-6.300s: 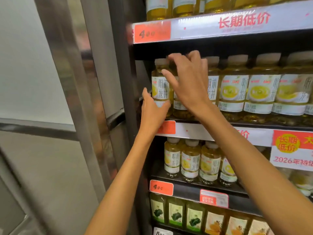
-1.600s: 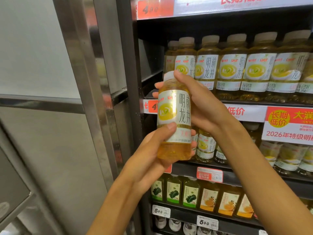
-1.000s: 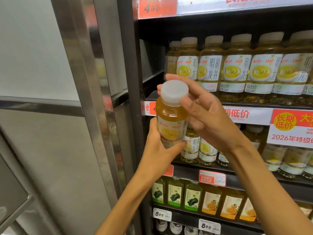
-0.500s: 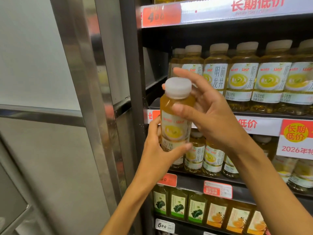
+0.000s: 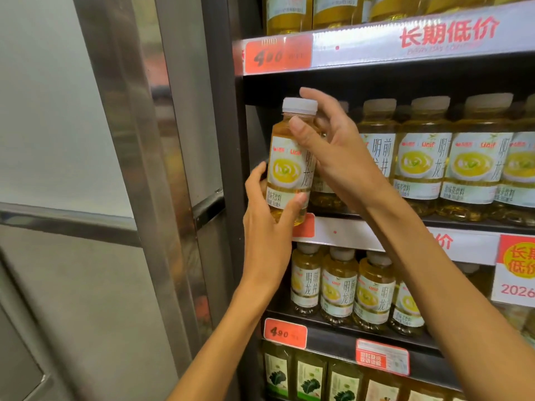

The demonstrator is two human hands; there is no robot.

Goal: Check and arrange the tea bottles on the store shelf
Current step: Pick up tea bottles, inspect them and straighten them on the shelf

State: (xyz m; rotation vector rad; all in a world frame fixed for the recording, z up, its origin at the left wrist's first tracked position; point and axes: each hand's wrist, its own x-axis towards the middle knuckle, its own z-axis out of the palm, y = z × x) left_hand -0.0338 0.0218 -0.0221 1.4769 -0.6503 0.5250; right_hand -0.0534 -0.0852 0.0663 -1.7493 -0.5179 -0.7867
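Tea bottle is standing upright at the left end of the middle shelf, left hand gripping its base, right hand pinching its neck, shelved bottles crowding just beside. Since 0.5 s ago it is sitting higher, label facing outward.

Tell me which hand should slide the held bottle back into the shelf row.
Probably the left hand: it grips the bottle low, carrying it. The right hand only pinches near the cap, blocking the row's gap.
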